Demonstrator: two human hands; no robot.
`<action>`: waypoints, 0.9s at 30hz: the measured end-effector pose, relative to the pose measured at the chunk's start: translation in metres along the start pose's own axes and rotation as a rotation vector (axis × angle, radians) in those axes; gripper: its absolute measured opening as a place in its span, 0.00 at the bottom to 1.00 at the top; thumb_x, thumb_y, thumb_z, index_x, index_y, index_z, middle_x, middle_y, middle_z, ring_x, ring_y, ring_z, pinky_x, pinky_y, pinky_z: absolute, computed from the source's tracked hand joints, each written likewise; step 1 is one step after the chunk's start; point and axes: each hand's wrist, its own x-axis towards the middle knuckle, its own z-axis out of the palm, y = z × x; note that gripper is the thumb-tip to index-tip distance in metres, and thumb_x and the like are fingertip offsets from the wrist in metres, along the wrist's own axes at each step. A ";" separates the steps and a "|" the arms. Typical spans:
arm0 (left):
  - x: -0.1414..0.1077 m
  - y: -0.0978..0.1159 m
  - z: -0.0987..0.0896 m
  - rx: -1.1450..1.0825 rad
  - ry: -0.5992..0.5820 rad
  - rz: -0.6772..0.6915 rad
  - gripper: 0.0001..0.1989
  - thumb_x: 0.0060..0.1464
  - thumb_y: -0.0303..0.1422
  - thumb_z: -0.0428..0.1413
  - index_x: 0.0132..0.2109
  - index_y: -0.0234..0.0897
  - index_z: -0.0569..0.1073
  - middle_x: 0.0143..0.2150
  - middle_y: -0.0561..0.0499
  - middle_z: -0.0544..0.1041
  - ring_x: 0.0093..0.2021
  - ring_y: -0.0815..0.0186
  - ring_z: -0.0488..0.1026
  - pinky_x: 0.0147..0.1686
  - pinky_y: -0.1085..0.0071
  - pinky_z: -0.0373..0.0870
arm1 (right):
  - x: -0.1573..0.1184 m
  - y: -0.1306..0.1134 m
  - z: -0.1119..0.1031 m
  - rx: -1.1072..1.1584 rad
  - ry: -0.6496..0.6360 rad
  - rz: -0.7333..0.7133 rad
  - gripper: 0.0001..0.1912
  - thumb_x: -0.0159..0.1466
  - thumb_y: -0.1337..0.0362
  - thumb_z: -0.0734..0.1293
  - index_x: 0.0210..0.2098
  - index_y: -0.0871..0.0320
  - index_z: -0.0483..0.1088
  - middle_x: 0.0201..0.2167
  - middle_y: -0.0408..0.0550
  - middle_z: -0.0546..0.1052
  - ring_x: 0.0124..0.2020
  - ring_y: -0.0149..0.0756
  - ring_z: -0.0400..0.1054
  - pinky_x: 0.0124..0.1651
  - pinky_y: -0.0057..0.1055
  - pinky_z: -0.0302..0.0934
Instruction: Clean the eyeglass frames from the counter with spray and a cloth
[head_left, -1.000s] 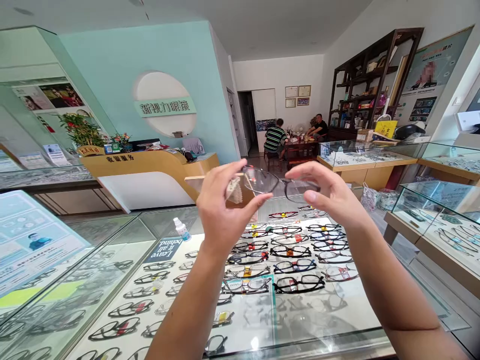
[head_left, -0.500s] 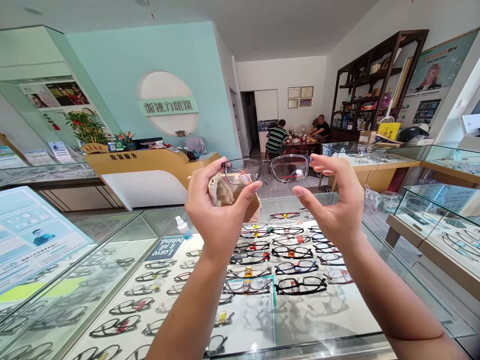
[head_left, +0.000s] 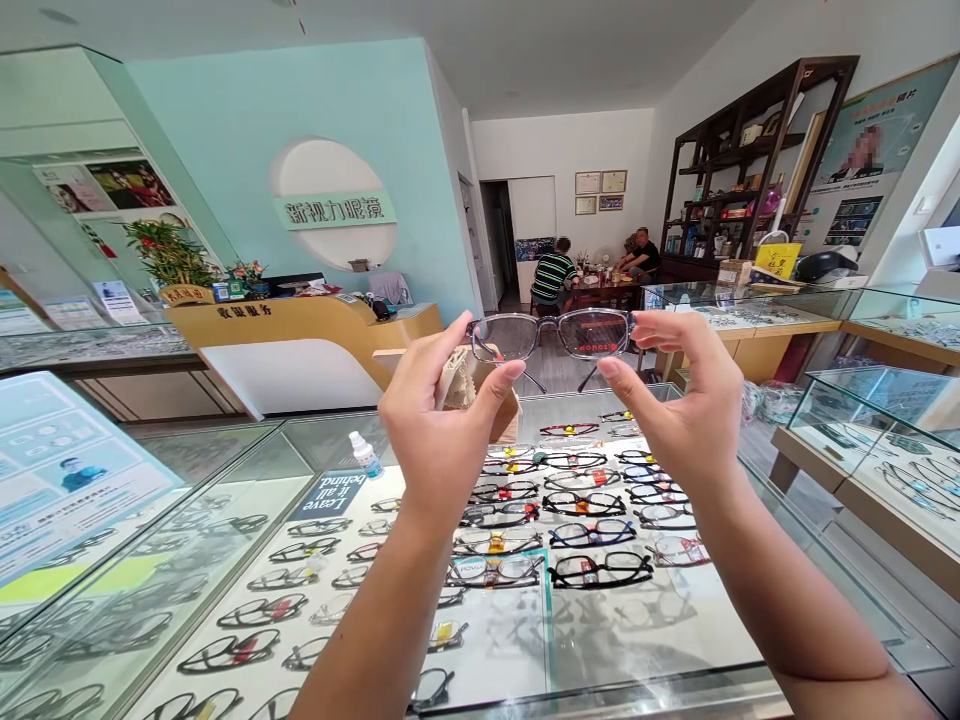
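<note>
A pair of eyeglasses (head_left: pixel 550 323) with a dark frame and clear lenses is held up over the glass counter, its temples pointing away from me. Red lettering shows on the right lens. My left hand (head_left: pixel 439 420) grips the frame's left end between thumb and fingers, and a beige cloth (head_left: pixel 459 384) with a zigzag edge is tucked in the same hand. At the right end, my right hand (head_left: pixel 679 400) has its fingers and thumb around the corner of the frame. Below, rows of spectacles (head_left: pixel 600 568) lie inside the glass display case (head_left: pixel 600 665).
A small white spray bottle (head_left: pixel 365 455) stands on the counter left of my hands. Behind them is a wooden box (head_left: pixel 507 420). A light blue leaflet stand (head_left: pixel 67 480) is at the left. Two people sit at a far table (head_left: pixel 611 295); another glass case (head_left: pixel 885 440) stands right.
The eyeglasses have tilted and shifted slightly to the right, and both temples now show below the lenses. My right thumb has come up closer to the frame.
</note>
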 end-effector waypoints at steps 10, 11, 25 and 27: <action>-0.001 0.000 0.001 -0.007 -0.003 -0.032 0.27 0.55 0.42 0.74 0.62 0.48 0.82 0.53 0.48 0.84 0.51 0.60 0.80 0.52 0.62 0.77 | 0.001 0.000 -0.003 0.001 -0.034 0.026 0.17 0.67 0.54 0.76 0.53 0.52 0.76 0.44 0.48 0.81 0.45 0.43 0.76 0.51 0.43 0.69; -0.001 0.000 0.001 -0.006 -0.003 -0.032 0.27 0.56 0.43 0.74 0.62 0.48 0.82 0.52 0.48 0.84 0.51 0.60 0.80 0.52 0.62 0.77 | 0.001 0.000 -0.003 0.003 -0.038 0.026 0.18 0.67 0.54 0.76 0.53 0.53 0.76 0.44 0.48 0.81 0.45 0.43 0.76 0.51 0.43 0.69; 0.000 0.003 0.000 0.041 0.003 -0.034 0.27 0.56 0.48 0.73 0.60 0.46 0.83 0.51 0.47 0.84 0.51 0.58 0.80 0.55 0.58 0.77 | 0.002 0.001 -0.004 -0.010 -0.055 0.031 0.16 0.68 0.53 0.75 0.52 0.51 0.76 0.44 0.49 0.81 0.45 0.43 0.76 0.50 0.44 0.70; -0.001 0.002 0.000 0.027 -0.009 -0.043 0.26 0.56 0.47 0.73 0.59 0.46 0.83 0.51 0.47 0.84 0.51 0.58 0.80 0.55 0.59 0.77 | 0.002 0.000 -0.004 -0.005 -0.044 0.028 0.17 0.68 0.53 0.75 0.52 0.52 0.76 0.43 0.49 0.81 0.45 0.43 0.76 0.50 0.44 0.70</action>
